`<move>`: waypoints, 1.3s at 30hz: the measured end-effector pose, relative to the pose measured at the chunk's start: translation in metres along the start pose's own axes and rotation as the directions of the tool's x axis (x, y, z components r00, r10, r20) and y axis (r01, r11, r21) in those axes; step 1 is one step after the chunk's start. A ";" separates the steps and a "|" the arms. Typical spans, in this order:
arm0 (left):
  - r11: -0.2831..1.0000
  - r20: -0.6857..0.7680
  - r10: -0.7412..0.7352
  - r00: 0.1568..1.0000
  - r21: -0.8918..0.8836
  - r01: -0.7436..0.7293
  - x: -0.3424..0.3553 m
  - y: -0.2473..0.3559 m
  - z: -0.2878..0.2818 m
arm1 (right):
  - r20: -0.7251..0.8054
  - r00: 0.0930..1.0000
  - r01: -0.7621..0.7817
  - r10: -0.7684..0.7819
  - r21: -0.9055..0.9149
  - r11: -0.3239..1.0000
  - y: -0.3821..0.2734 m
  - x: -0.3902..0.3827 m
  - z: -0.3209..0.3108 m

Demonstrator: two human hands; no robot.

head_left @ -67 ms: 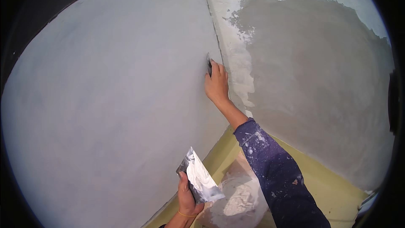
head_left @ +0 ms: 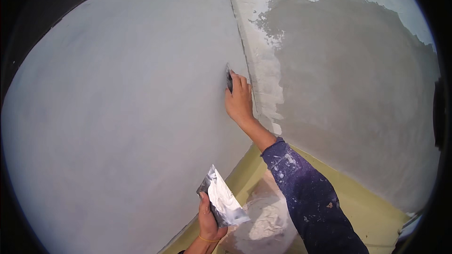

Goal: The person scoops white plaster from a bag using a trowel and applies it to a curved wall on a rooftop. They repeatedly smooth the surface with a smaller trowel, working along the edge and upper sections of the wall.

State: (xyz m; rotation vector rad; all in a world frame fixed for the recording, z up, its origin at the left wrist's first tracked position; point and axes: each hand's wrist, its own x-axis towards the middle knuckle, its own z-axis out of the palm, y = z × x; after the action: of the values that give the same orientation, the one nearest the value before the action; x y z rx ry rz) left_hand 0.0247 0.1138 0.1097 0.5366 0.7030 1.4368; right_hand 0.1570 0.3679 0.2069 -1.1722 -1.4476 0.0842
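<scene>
My right hand (head_left: 239,98) is closed round a putty knife (head_left: 229,78) held against the grey left wall (head_left: 132,89), just left of the inside corner. Only a narrow strip of the blade shows past my fingers. Low in the view, my left hand (head_left: 207,218) grips a wide metal plastering blade (head_left: 210,183) by its edge, thumb on the near face. A thick smear of white putty (head_left: 223,197) covers the tilted blade.
White putty runs in a strip (head_left: 266,80) down the right side of the corner, beside a darker grey patch (head_left: 348,75). Below, a yellowish ledge (head_left: 358,197) carries a container of white putty (head_left: 269,223), partly hidden by my right sleeve (head_left: 310,193).
My right hand and the putty knife have slid slightly down and left, away from the corner line. The left hand with its loaded blade stays almost in place.
</scene>
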 end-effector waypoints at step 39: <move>0.811 -0.101 0.340 0.935 0.535 -0.238 -0.055 0.348 0.349 | 0.831 0.363 0.573 -0.422 0.159 0.804 -0.342 0.194 -0.346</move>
State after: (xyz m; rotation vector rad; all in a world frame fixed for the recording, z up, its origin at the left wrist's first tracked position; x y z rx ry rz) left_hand 0.0319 0.1137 0.6057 0.9662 1.2234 1.5988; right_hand 0.2693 0.1387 0.6640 -0.7296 -2.7135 0.1160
